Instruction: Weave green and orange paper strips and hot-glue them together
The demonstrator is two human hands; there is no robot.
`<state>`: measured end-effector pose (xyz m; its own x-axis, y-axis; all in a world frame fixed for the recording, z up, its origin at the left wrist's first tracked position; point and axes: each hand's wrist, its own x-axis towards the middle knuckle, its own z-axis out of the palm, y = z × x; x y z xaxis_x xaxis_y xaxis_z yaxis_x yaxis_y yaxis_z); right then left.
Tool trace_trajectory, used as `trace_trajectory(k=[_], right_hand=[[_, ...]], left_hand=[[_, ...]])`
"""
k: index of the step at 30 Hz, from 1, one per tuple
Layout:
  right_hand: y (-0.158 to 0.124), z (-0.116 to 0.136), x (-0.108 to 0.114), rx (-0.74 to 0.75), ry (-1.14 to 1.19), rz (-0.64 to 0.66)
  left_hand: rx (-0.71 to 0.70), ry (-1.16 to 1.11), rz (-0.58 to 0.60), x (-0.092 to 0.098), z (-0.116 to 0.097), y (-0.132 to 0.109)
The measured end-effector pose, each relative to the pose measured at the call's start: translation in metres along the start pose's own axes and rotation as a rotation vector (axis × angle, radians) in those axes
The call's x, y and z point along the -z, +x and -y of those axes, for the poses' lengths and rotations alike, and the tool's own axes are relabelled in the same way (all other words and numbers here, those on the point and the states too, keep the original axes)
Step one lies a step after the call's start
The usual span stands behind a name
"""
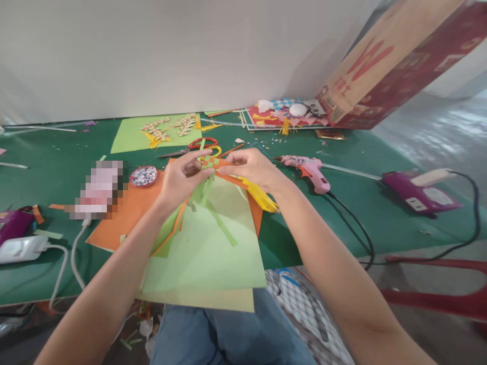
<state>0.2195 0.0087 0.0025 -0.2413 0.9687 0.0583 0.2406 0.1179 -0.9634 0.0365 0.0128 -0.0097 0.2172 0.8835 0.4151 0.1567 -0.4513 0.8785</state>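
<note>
Both my hands hold a small woven piece of green and orange paper strips [210,163] above the green table. My left hand [181,178] pinches its left side, with loose green strips [207,195] hanging down from it. My right hand [254,167] pinches the right side, where orange strips stick out. Beneath them lie light green paper sheets [205,258] and an orange sheet [129,215]. A yellow serrated tool [261,196] lies just under my right wrist.
Red-handled scissors [194,146] and a round dish of googly eyes [143,176] lie behind my hands. A pink glue gun [310,171] with a black cord rests to the right, near a purple power strip [418,192]. A cardboard box [395,61] leans at the back right. A white charger [21,248] sits at left.
</note>
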Motion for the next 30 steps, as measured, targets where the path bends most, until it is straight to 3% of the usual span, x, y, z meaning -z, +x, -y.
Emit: trace_trajectory(k=[9, 14, 30], right_hand=[[-0.0021, -0.0002, 0.0012, 0.010, -0.037, 0.039], [-0.0004, -0.0042, -0.0014, 0.074, -0.072, 0.000], [0.0017, -0.0058, -0.0026, 0.067, 0.016, -0.042]], left_hand=[[0.015, -0.007, 0.027, 0.0002, 0.0014, 0.0005], [0.041, -0.017, 0.058, -0.0002, 0.0004, 0.0000], [0.054, -0.018, -0.018, -0.0003, 0.0038, 0.0005]])
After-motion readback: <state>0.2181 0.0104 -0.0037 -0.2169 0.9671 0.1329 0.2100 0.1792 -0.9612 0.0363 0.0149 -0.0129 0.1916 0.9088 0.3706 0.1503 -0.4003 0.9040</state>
